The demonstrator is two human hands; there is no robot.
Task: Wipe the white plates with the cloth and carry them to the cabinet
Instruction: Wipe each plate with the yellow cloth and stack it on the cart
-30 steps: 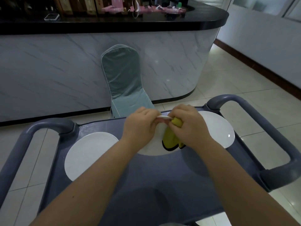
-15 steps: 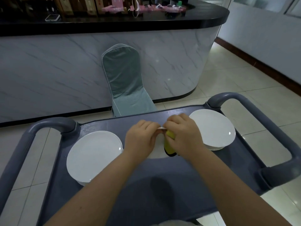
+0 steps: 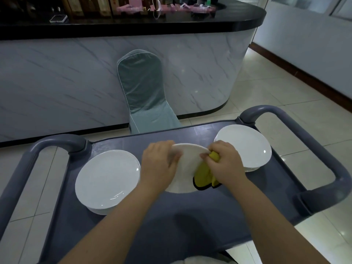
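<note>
Moved: plate (image 3: 185,168) tipped up further, far rim raised.
Left grip (image 3: 160,164): clasping plate's left rim.
Right grip (image 3: 226,168): pinching yellow cloth (image 3: 204,174) over right rim.
Outside left grip: plate stack (image 3: 107,180).

I see a grey cart (image 3: 190,216) close below me, its dark deck flanked by a looped handle on the left (image 3: 57,141) and another on the right (image 3: 304,134). Beyond it a chair in a teal cover (image 3: 142,88) stands against a marble-fronted bar (image 3: 57,77) with a black worktop (image 3: 171,25). On that worktop lie a phone (image 3: 58,18) and some pink items (image 3: 133,8), too small for me to identify. Pale floor tiles (image 3: 276,88) run to a dark skirting board (image 3: 297,73) on the right.
</note>
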